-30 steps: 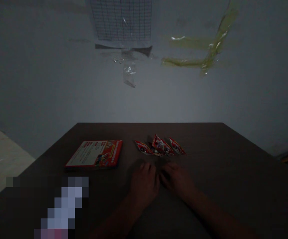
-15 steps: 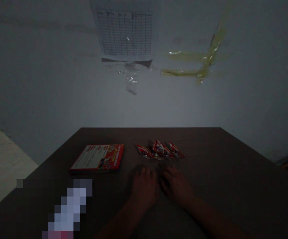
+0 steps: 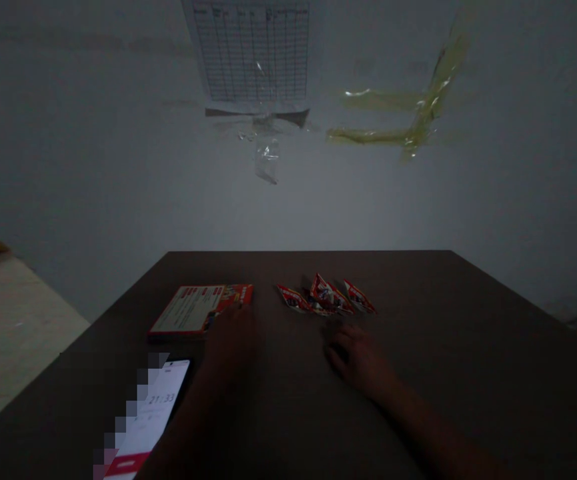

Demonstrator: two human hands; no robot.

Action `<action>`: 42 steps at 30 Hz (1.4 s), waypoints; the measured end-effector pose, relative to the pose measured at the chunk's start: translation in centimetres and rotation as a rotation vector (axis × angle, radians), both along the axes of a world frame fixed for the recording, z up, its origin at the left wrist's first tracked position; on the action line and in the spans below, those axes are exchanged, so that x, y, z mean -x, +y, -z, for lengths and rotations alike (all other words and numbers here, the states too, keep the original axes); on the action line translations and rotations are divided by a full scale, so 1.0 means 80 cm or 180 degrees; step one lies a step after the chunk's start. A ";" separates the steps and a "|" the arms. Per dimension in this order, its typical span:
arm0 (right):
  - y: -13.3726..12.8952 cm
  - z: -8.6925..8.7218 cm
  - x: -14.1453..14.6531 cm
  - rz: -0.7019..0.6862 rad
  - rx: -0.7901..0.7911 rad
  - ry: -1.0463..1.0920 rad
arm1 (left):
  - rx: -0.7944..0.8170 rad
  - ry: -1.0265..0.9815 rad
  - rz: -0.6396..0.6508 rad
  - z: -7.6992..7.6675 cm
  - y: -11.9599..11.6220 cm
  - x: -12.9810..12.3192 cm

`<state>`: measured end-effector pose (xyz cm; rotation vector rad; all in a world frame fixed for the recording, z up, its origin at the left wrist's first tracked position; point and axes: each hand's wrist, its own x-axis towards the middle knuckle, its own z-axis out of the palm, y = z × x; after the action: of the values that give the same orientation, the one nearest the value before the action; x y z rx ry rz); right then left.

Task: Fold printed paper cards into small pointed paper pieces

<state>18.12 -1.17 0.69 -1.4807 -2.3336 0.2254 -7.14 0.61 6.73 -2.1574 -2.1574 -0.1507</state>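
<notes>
My left hand (image 3: 231, 337) reaches over the near right corner of a flat red box (image 3: 186, 310) with a printed white panel, lying on the table. Motion and dimness blur its fingers, so whether they touch the box cannot be made out. My right hand (image 3: 356, 357) rests on the tabletop, empty, its thumb apart from loosely bent fingers. Just beyond it several small red printed packets (image 3: 326, 293) lie close together with pointed corners sticking up.
A phone (image 3: 148, 413) with a lit screen lies at the front left, beside my left forearm and partly pixelated. Behind the dark table (image 3: 418, 280) stands a wall with a taped paper chart (image 3: 256, 57) and yellowish tape (image 3: 418, 120).
My left hand has moved left and away from my right hand, over to the box. My right hand stays near the packets. The view has shifted slightly.
</notes>
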 end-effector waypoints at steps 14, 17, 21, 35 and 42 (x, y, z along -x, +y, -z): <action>0.002 -0.002 -0.008 -0.0175 0.0025 0.0257 | 0.0373 -0.0160 -0.0421 0.016 0.023 0.030; 0.003 -0.001 -0.009 -0.0184 0.0019 0.0257 | 0.0423 -0.0190 -0.0411 0.017 0.024 0.031; 0.005 0.000 -0.009 -0.0201 0.0047 0.0303 | 0.0415 -0.0181 -0.0378 0.015 0.023 0.027; 0.005 -0.002 -0.011 -0.0195 0.0066 0.0388 | 0.0275 -0.0217 -0.0552 0.010 0.022 0.022; 0.005 0.000 -0.011 -0.0223 0.0062 0.0436 | 0.0095 -0.0356 -0.0599 0.007 0.022 0.026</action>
<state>19.04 -0.73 0.71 -1.3490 -2.2815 0.3572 -9.25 2.38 6.14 -1.9908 -2.4246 -0.2320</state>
